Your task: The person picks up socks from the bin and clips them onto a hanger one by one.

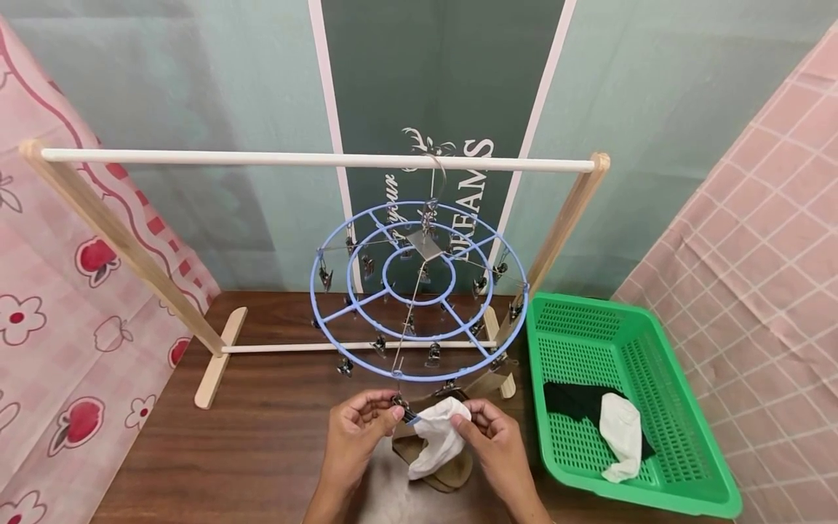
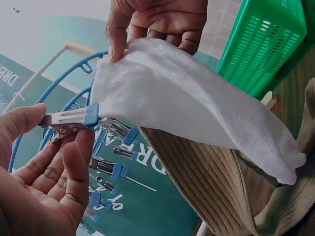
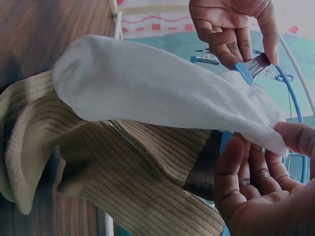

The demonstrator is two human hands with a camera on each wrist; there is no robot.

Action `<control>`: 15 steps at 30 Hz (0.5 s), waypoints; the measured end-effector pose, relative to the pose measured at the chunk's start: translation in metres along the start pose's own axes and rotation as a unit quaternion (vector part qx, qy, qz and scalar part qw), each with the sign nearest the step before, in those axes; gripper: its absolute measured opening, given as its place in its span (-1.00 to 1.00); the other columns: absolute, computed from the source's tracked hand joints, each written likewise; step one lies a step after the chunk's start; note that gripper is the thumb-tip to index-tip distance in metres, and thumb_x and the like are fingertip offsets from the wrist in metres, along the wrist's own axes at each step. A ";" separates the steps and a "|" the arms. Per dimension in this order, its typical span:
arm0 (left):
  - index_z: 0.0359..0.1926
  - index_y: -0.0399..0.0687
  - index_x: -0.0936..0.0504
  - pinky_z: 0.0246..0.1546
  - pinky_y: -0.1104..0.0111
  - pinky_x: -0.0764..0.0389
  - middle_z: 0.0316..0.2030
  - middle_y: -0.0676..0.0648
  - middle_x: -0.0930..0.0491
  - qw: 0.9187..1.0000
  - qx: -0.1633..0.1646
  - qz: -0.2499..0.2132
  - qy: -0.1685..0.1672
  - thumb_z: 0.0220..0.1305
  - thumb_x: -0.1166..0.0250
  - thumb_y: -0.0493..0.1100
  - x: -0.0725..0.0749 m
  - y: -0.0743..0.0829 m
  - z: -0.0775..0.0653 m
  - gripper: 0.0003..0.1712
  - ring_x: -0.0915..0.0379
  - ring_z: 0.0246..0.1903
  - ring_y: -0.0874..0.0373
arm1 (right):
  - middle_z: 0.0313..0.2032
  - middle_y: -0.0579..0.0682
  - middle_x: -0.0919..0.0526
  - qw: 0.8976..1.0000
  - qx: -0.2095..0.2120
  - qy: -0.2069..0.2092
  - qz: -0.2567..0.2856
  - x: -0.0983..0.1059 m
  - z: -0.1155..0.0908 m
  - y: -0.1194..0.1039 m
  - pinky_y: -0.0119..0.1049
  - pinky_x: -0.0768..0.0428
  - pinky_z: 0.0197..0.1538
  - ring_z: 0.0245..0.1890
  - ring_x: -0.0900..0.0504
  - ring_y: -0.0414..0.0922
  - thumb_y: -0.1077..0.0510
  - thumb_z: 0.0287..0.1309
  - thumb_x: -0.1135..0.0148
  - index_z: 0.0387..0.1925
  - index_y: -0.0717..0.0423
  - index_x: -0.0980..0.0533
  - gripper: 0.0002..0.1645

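The left hand (image 1: 356, 431) pinched a blue-tipped metal clip (image 2: 71, 117) at the edge of a white sock (image 1: 441, 442); whether the clip gripped the fabric could not be told. The right hand (image 1: 495, 438) pinched the sock's cuff. The sock was held just below the round blue hanger (image 1: 428, 378), overlapping brown ribbed socks (image 1: 453, 474). A green basket (image 1: 655, 498) stood to the right.

lettered backdrop (image 1: 445, 73) | flowered cloth (image 1: 72, 335) left | checked cloth (image 1: 753, 255) right
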State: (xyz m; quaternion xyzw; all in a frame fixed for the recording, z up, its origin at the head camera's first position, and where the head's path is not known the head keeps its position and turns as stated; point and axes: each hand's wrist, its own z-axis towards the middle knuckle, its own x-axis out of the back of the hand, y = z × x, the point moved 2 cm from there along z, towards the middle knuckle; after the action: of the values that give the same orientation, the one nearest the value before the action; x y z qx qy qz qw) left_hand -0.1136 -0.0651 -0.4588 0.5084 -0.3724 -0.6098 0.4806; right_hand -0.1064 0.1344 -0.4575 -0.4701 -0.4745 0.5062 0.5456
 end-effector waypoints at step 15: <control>-0.17 -0.61 -0.54 -0.52 0.50 -0.59 -0.38 -0.03 -0.67 1.000 0.011 0.006 0.001 0.05 -0.31 -0.54 -0.001 -0.002 -0.001 -0.72 -0.59 -0.43 0.27 | -0.48 0.07 -0.65 1.000 0.012 -0.006 0.020 0.003 -0.001 0.003 -0.40 -0.59 -0.43 -0.49 -0.61 -0.22 0.42 0.12 -0.26 -0.33 0.43 -0.50 -0.90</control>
State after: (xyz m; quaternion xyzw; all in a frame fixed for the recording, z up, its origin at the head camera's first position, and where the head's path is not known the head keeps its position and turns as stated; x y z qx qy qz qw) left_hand -0.1132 -0.0633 -0.4600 0.5120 -0.3816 -0.6025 0.4789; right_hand -0.1057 0.1377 -0.4604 -0.4698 -0.4620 0.5258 0.5379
